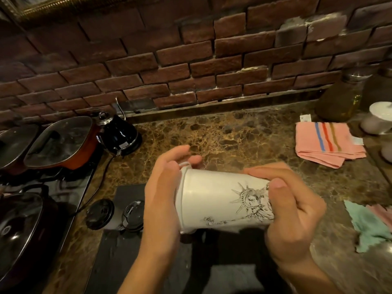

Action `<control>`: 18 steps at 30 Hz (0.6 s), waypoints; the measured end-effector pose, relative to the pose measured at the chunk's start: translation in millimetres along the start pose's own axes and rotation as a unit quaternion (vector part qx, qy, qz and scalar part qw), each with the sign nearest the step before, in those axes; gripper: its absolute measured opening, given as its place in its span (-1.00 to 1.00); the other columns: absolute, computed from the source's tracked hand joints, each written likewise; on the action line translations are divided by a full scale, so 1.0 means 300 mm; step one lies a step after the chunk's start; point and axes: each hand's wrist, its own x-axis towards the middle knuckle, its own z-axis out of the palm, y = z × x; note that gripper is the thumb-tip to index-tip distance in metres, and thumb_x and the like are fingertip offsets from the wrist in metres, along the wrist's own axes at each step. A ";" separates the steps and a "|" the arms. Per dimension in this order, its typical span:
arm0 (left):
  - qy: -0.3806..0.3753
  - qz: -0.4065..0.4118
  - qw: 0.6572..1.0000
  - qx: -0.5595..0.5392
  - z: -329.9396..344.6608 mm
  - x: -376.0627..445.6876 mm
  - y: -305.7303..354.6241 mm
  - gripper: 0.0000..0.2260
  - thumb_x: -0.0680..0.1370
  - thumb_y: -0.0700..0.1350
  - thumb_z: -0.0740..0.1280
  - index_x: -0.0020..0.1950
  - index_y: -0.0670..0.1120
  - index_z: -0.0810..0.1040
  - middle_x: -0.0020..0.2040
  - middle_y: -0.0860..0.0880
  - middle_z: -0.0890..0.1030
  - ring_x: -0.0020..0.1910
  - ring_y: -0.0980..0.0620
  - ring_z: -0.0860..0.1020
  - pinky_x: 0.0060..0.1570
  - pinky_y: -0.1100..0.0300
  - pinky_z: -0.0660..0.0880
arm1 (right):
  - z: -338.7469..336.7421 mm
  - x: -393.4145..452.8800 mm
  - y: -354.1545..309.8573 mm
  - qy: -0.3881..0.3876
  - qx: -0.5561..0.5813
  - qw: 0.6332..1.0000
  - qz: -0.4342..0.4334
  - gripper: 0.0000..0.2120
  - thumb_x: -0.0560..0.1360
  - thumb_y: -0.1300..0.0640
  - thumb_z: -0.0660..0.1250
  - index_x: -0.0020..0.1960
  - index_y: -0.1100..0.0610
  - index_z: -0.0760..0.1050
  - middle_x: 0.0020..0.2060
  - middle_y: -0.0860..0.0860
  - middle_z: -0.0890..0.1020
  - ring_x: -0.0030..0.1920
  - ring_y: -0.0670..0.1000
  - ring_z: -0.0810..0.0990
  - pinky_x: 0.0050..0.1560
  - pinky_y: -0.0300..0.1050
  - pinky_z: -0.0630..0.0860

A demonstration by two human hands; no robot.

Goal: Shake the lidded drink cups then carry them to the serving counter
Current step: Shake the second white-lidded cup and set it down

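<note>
No wording could be read anywhere; the white cup (pixel 222 198) bore only a line drawing of the Statue of Liberty beside the right hand's fingers (pixel 277 185).

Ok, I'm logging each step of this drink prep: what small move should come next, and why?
Probably tip the white printed cup back upright. It lies sideways between the left hand, which covers the lid end, and the right hand at its base, and two black-lidded cups still wait on the counter.

Two bare hands, left hand (pixel 163 194) and right hand (pixel 294 215); forearms bare, no sleeves in view. Short, unpainted nails. No rings, watch or gloves.
</note>
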 end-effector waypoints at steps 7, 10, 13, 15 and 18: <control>0.052 0.021 0.998 0.015 0.022 -0.047 -0.069 -0.73 0.64 -0.05 0.17 0.12 -0.02 0.67 0.04 0.02 0.71 -0.01 0.11 0.67 -0.14 0.32 0.56 | -0.009 -0.048 -0.014 0.016 -0.017 1.000 0.011 -0.70 0.50 0.31 0.08 -0.07 0.25 0.60 -0.20 0.16 0.64 -0.14 0.04 0.62 -0.15 -0.18 0.46; 0.034 0.093 0.993 0.064 0.027 -0.056 -0.057 -0.67 0.55 0.08 0.18 0.13 -0.01 0.65 0.06 -0.09 0.67 0.02 -0.06 0.64 -0.07 0.08 0.58 | 0.000 -0.049 -0.026 0.063 0.075 0.977 0.189 -0.60 0.50 0.30 0.12 -0.28 0.09 0.68 -0.32 0.02 0.67 -0.26 -0.01 0.64 -0.26 -0.21 0.49; -0.003 0.167 0.977 0.135 0.016 -0.049 -0.056 -0.68 0.53 0.06 0.18 0.14 -0.01 0.63 0.06 -0.05 0.60 -0.01 -0.09 0.60 -0.10 0.05 0.53 | -0.007 -0.041 -0.010 0.041 0.108 0.926 0.359 -0.58 0.52 0.32 0.17 -0.39 0.11 0.66 -0.33 -0.02 0.65 -0.33 -0.10 0.62 -0.42 -0.27 0.49; 0.016 0.150 0.979 0.134 0.012 -0.032 -0.055 -0.70 0.56 0.04 0.19 0.13 -0.03 0.63 0.06 -0.04 0.63 -0.02 -0.04 0.62 -0.11 0.12 0.54 | -0.016 -0.035 0.001 -0.029 0.078 0.926 0.369 -0.69 0.54 0.14 0.19 -0.22 0.09 0.67 -0.12 0.09 0.65 -0.19 0.05 0.65 -0.43 -0.16 0.48; 0.087 -0.004 0.996 0.018 0.012 -0.012 -0.046 -0.81 0.61 -0.12 0.26 0.03 -0.02 0.68 -0.09 0.08 0.71 -0.17 0.13 0.66 -0.25 0.25 0.55 | -0.032 -0.024 -0.020 -0.133 0.007 0.964 0.232 -0.72 0.52 -0.07 0.18 0.09 -0.08 0.62 0.05 -0.08 0.65 0.09 -0.05 0.64 -0.03 -0.14 0.57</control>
